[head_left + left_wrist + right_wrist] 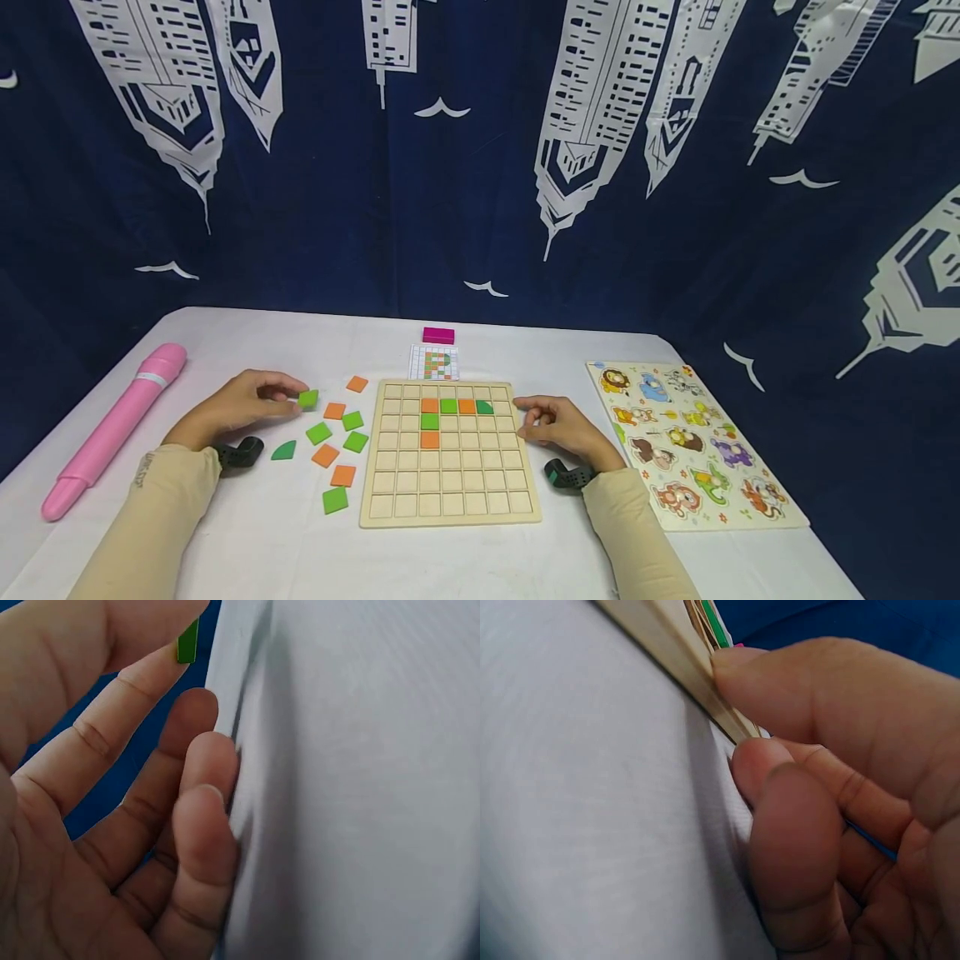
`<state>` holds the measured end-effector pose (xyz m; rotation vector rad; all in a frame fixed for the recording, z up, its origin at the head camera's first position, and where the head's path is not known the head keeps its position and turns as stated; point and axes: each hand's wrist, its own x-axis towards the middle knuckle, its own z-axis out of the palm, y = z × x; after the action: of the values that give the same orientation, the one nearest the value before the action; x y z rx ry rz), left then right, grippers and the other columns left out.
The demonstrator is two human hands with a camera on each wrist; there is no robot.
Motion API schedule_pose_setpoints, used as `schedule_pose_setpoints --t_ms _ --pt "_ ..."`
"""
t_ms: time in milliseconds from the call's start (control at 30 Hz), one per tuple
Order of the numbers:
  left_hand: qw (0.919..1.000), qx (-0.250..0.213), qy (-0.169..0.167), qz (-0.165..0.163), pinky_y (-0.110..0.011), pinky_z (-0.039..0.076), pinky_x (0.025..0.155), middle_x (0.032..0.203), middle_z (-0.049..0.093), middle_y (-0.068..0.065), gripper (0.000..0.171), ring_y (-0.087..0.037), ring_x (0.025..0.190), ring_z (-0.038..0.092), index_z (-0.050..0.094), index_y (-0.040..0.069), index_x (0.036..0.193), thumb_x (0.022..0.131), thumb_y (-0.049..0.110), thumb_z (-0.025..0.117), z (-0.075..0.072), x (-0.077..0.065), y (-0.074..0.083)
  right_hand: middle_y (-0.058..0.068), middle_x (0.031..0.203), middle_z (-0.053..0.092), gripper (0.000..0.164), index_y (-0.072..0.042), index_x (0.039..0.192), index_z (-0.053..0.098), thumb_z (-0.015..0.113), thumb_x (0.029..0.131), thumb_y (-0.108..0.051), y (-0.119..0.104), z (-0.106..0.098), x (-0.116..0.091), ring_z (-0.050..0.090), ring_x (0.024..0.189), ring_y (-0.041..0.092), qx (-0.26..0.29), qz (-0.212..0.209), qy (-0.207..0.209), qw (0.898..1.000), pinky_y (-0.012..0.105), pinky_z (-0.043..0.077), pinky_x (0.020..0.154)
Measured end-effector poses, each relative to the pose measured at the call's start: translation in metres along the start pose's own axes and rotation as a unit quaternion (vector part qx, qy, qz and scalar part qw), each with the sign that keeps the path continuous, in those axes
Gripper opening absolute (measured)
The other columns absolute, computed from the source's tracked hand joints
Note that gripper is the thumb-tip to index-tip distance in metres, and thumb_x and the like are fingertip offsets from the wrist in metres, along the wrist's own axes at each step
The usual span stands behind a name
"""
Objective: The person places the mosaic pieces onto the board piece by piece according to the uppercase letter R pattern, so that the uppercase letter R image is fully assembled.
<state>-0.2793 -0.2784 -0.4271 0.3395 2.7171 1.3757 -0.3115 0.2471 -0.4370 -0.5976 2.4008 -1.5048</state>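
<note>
My left hand (243,404) pinches a green square tile (308,399) between thumb and finger, and the tile's edge (187,643) shows in the left wrist view. My right hand (562,425) touches the right rim of the wooden grid board (450,504), its thumb against the rim in the right wrist view. Along an upper row of the board lie an orange tile (429,406), a green tile (448,406), another orange tile (467,407) and a dark green quarter-round tile (485,407). Below the first sit a green tile (430,422) and an orange tile (429,440).
Loose green tiles (335,500), orange tiles (342,476) and a dark green quarter-round piece (283,451) lie left of the board. Behind it are a pattern card (415,363) and a magenta block (438,336). A pink stick (112,433) lies far left; an animal puzzle (697,446) lies right.
</note>
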Motion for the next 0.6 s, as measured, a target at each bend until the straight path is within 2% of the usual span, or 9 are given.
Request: schedule_pose_setpoints --t_ms 233,467,600 --pt "0.999 0.013 -0.01 0.041 -0.022 0.054 0.081 0.116 0.076 -0.016 0.038 -0.014 0.095 0.064 0.071 -0.01 0.128 0.096 0.009 0.08 -0.004 0.002 0.012 0.001 0.09 0.063 0.058 0.018 0.144 0.055 0.076 0.092 0.003 0.0 0.0 0.001 0.049 0.067 0.006 -0.003 -0.003 -0.003 1.0 0.02 0.044 0.064" --pt "0.9993 0.029 -0.012 0.018 -0.029 0.052 0.068 0.107 0.079 -0.009 0.041 -0.019 0.088 0.065 0.072 -0.005 0.13 0.097 0.017 0.079 -0.002 0.003 0.042 0.001 0.09 0.063 0.058 0.019 0.144 0.054 0.076 0.092 0.004 0.001 0.0 0.0 0.049 0.067 0.006 0.0 -0.006 -0.005 1.0 0.019 0.044 0.064" --pt "0.9985 0.044 -0.002 0.033 -0.031 0.052 0.075 0.102 0.081 -0.006 0.038 -0.019 0.091 0.068 0.074 -0.003 0.128 0.096 0.018 0.08 0.004 0.003 0.059 0.001 0.09 0.063 0.058 0.018 0.144 0.055 0.076 0.093 0.004 0.001 0.0 0.0 0.049 0.067 0.006 -0.002 -0.008 -0.004 1.0 0.019 0.044 0.064"
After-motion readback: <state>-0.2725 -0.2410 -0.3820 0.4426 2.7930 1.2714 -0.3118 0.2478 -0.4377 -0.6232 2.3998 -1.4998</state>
